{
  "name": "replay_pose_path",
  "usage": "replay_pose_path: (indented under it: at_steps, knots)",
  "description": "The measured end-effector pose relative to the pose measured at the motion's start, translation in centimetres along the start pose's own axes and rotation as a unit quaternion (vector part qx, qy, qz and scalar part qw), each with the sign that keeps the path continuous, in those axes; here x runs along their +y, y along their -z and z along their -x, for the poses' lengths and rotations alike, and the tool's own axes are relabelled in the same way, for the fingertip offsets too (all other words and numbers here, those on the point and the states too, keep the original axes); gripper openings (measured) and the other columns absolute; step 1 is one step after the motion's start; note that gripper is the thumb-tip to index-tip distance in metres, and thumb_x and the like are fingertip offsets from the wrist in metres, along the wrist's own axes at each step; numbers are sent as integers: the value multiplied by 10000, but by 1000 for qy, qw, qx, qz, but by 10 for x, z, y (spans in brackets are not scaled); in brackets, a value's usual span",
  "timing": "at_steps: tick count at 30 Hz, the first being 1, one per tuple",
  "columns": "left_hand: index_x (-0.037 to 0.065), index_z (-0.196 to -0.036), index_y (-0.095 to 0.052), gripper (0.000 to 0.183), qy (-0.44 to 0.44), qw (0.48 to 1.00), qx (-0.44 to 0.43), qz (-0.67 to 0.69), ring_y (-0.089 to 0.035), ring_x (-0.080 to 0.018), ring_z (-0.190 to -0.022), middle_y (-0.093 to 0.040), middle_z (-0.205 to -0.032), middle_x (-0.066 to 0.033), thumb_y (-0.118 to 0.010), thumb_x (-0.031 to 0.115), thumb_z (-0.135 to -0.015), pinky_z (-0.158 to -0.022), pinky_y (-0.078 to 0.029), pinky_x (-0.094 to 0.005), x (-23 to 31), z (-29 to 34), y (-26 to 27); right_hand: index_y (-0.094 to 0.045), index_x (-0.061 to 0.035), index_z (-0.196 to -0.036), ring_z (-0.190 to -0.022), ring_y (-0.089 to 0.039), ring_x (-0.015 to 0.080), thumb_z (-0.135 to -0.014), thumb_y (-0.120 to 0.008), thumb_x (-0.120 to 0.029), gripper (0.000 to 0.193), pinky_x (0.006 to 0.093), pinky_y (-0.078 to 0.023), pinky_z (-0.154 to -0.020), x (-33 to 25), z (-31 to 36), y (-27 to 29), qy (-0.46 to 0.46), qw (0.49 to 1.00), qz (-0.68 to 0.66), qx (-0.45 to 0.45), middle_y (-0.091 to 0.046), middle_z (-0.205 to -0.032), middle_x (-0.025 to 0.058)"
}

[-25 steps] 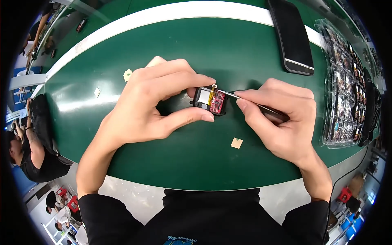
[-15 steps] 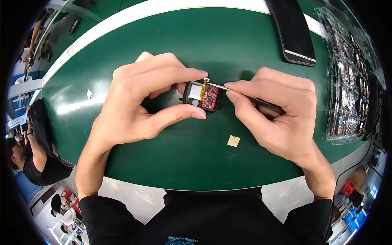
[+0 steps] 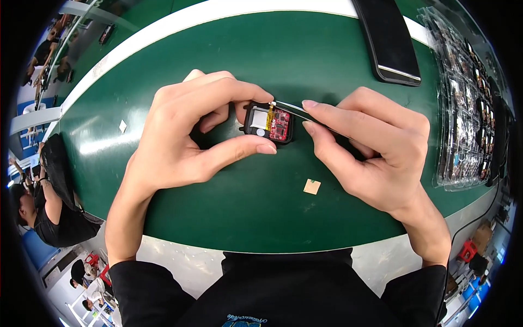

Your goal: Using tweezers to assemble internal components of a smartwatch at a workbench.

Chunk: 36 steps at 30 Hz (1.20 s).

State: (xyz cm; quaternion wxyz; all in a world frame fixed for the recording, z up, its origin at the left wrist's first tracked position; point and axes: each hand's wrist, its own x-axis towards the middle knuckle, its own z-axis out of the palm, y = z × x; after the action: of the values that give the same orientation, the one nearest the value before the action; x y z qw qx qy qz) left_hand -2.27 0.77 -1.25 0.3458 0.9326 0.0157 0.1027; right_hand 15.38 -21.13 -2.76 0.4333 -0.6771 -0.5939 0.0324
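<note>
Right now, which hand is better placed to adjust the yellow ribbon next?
Right hand, likely: it holds tweezers, tips near the yellow ribbon, while the left hand grips the black case.

room nearside of module [image 3: 280, 126]; trays [image 3: 463, 103] block right

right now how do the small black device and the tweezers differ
The device is compact, with rounded corners; the tweezers are long and thin. The device shows a red board; the tweezers look partly silvery. The left hand holds the device; the right hand holds the tweezers. Both are hand-held.
</note>
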Motion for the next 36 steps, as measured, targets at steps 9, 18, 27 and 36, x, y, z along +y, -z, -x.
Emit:
replay_pose_path:
  at_steps: [9,18,27,36]
  knots:
    - [9,-1190,-826,600,8,1000,-8,12,-459,-151,-655,-459,-659,9,-1008,278,-686,-710,-352,-324,-2,0,1,-877,-7,-1094,-538,-518,73,-841,-874,61,262,266,-327,-474,2,-1,-4,27,999,-12,14,-669,-731,26]
    - [9,-1223,-833,665,-4,996,-50,67,-454,-139,-680,-446,-652,27,-1001,409,-720,-740,-354,-340,-14,-3,8,-875,13,-1043,-542,-536,82,-880,-846,52,170,270,-327,-492,2,-3,4,-64,988,-138,-37,-682,-684,47]
    - [14,-1218,-835,637,-9,997,-46,53,-441,-141,-675,-463,-658,24,-998,379,-721,-736,-352,-343,-12,-3,7,-874,13,-1039,-557,-553,92,-878,-844,57,169,275,-345,-509,0,-2,1,-66,988,-134,-32,-677,-687,55]
    - [25,-1212,-834,603,-16,997,-53,46,-425,-133,-641,-586,-740,-1,-992,356,-733,-726,-339,-324,-9,-2,8,-877,-1,-1037,-552,-525,83,-880,-846,51,168,279,-329,-509,-3,-3,3,-89,987,-120,-56,-658,-681,42]
